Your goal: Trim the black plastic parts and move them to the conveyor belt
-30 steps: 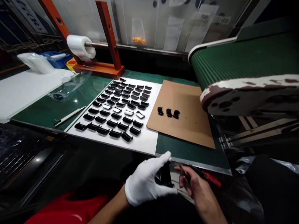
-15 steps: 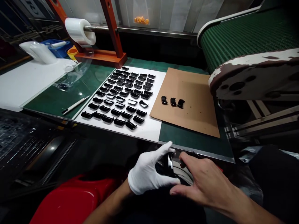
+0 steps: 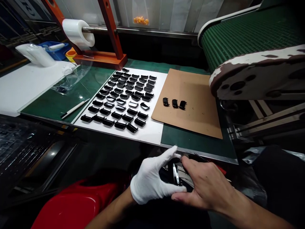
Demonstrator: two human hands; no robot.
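Observation:
My left hand (image 3: pixel 151 179), in a white glove, grips a glossy black plastic part (image 3: pixel 175 173) between thumb and fingers, below the table's front edge. The part stands roughly upright, with a bright reflection along it. My bare right hand (image 3: pixel 205 181) closes on its right side, index finger near the top end and thumb near the bottom. The other right fingers are hidden. Behind that hand show a thin dark tip and a bit of red (image 3: pixel 222 170); I cannot tell whether it holds them. Similar black parts (image 3: pixel 116 115) lie in rows on a white sheet (image 3: pixel 150 135).
Three black parts (image 3: pixel 174 103) lie on brown cardboard (image 3: pixel 190 122). A pen (image 3: pixel 75 108) rests left of the sheet. Behind stands a film roll (image 3: pixel 77 33) on a wooden stand (image 3: pixel 101 60). A green conveyor belt (image 3: pixel 250 38) overhangs at right. A red stool (image 3: pixel 69 203) is at lower left.
My right hand has moved left and closed in on the black plastic part in my left hand. The whole view has shifted slightly; the parts on the table stay put.

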